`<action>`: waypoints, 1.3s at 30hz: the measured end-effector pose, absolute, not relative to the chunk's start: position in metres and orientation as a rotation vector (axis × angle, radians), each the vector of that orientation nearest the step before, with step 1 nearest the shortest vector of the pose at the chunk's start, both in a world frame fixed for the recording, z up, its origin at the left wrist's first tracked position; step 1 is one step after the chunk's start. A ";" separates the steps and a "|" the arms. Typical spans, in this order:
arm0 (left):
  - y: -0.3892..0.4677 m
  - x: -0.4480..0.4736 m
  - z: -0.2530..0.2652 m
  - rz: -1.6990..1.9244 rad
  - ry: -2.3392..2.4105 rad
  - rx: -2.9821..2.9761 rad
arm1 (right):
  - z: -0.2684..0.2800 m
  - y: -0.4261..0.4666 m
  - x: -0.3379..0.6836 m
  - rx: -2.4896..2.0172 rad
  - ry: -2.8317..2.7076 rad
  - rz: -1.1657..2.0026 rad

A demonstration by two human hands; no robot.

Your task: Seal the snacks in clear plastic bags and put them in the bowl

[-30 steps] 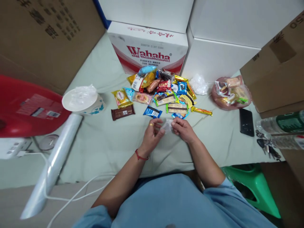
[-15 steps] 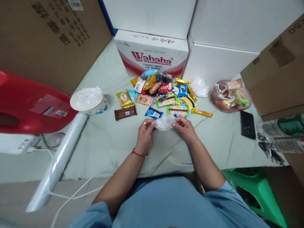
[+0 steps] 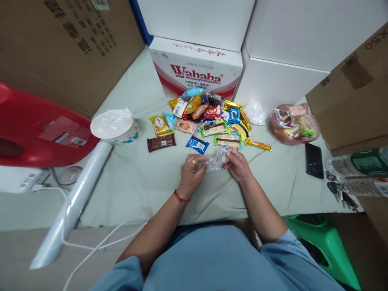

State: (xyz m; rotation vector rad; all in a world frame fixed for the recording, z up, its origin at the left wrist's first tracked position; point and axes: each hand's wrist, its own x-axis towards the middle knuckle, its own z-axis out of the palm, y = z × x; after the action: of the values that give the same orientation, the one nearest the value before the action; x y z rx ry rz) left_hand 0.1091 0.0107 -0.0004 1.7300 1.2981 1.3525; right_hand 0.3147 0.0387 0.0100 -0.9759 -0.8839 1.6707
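Observation:
My left hand (image 3: 193, 171) is closed, pinching one side of a thin, crumpled clear plastic cover (image 3: 216, 161) between thumb and fingers. On its other side, my right hand (image 3: 238, 165) grips the same plastic. Both hands hold it low over the table, just in front of a heap of wrapped snacks (image 3: 214, 128). Nearest to the hands lie a blue snack packet (image 3: 197, 144) and a green-edged wafer packet (image 3: 228, 140). A dark brown bar (image 3: 161, 142) lies to the left, and a thin yellow stick packet (image 3: 258, 145) to the right.
A white paper tub (image 3: 127, 133) with clear plastic over its top stands left, beside a long film roll (image 3: 77, 198). Crumpled clear plastic (image 3: 255, 112), a pink bowl (image 3: 280, 137) of snacks, a phone (image 3: 314, 161) and keys (image 3: 342, 194) are right. Boxes (image 3: 197, 74) line the back.
The plastic between my hands was stretched flatter and is now more bunched. My left hand has moved slightly right, closer to my right hand. The view has shifted a little.

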 end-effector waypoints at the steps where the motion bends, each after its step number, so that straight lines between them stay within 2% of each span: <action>1: 0.010 0.110 0.000 1.351 1.343 1.725 | 0.009 0.039 0.313 -0.976 -0.915 1.647; 6: 0.008 0.113 -0.003 1.428 1.458 1.635 | 0.002 0.041 0.307 -1.068 -1.165 1.470; 12: 0.011 0.113 -0.005 1.417 1.244 1.249 | 0.000 0.044 0.317 -1.139 -1.085 1.347; 19: 0.007 0.115 -0.002 1.436 1.535 1.577 | -0.002 0.038 0.307 -0.979 -1.167 1.484; 22: 0.005 0.116 -0.002 1.446 1.567 1.672 | -0.011 0.039 0.304 -1.046 -1.135 1.423; 26: 0.003 0.119 -0.004 1.410 1.342 1.811 | -0.019 0.041 0.307 -1.110 -1.145 1.385; 32: 0.005 0.122 -0.007 1.327 1.537 1.833 | -0.013 0.033 0.303 -1.080 -1.383 1.254; 35: 0.009 0.118 -0.007 1.386 1.486 1.674 | -0.010 0.032 0.303 -1.076 -1.358 1.258; 39: 0.016 0.112 -0.010 1.567 1.380 1.141 | -0.005 0.038 0.309 -1.038 -1.205 1.301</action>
State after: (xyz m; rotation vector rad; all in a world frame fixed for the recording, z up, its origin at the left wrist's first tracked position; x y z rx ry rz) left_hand 0.1123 0.0162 -0.0099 1.1411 1.3799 1.5667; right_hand 0.3094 0.0382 -0.0047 -1.0379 -1.2046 1.3012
